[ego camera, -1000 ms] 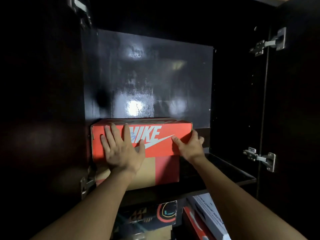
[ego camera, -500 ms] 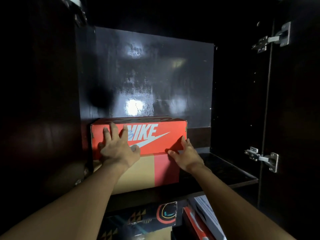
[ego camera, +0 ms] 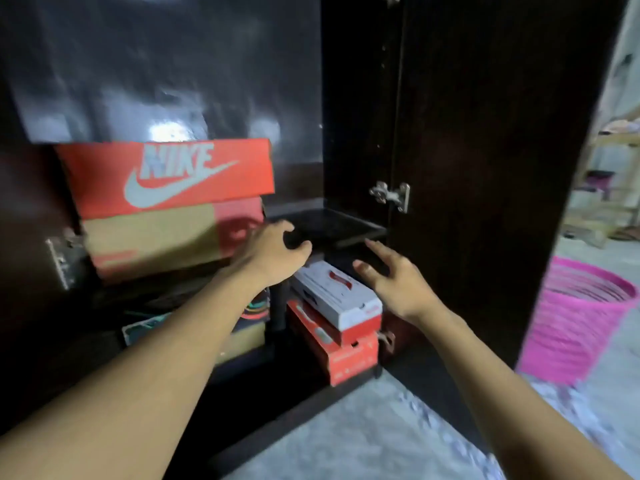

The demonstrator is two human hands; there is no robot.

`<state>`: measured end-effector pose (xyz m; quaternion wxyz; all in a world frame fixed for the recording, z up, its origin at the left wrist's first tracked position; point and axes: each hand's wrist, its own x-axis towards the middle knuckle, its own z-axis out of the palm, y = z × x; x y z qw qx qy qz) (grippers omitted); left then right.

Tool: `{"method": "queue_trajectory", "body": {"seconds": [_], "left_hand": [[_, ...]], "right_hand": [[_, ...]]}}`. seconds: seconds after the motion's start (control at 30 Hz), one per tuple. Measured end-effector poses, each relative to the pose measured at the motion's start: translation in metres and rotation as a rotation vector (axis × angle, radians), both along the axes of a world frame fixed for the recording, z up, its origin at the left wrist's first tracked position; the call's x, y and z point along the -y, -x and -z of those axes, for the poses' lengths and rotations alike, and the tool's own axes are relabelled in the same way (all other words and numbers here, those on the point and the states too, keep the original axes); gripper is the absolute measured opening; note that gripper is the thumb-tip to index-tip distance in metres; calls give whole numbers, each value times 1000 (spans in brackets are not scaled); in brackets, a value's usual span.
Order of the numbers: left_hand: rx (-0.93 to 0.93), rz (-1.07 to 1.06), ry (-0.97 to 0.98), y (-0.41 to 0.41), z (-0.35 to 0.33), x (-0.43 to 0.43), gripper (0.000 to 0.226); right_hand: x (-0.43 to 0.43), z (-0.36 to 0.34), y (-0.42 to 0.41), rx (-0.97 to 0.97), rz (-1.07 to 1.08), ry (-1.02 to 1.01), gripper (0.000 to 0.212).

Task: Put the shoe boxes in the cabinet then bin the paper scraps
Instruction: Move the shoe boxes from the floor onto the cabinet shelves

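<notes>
So the orange shoe box point(ego camera: 166, 178) sits on the shelf point(ego camera: 332, 226) of the cabinet point(ego camera: 467, 133), tucked left, with the person's left hand point(ego camera: 273, 252) just off its lower right corner and the right hand point(ego camera: 398, 282) further right, each grip loose and holding nothing.

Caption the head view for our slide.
Empty left hand and right hand hover before the cabinet; orange box shelved.

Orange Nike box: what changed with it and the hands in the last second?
Both hands came off the orange Nike box: the left hand and right hand drew back, open and holding nothing. The box stayed on its shelf.
</notes>
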<state>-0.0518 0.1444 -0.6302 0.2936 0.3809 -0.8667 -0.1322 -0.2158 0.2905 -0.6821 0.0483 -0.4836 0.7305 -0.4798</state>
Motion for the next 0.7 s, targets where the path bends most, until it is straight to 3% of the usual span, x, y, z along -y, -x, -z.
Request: {"method": "queue_trajectory", "body": {"seconds": [0.23, 0.57, 0.7], "left_hand": [[70, 404, -186, 68, 102, -115, 39], [306, 639, -556, 153, 235, -278, 43], [387, 713, -738, 162, 303, -338, 52]], "right_hand": [[-146, 106, 15, -25, 300, -105, 55], [-321, 231, 14, 170, 715, -279, 48], [-370, 285, 12, 339, 867, -389, 53]]}}
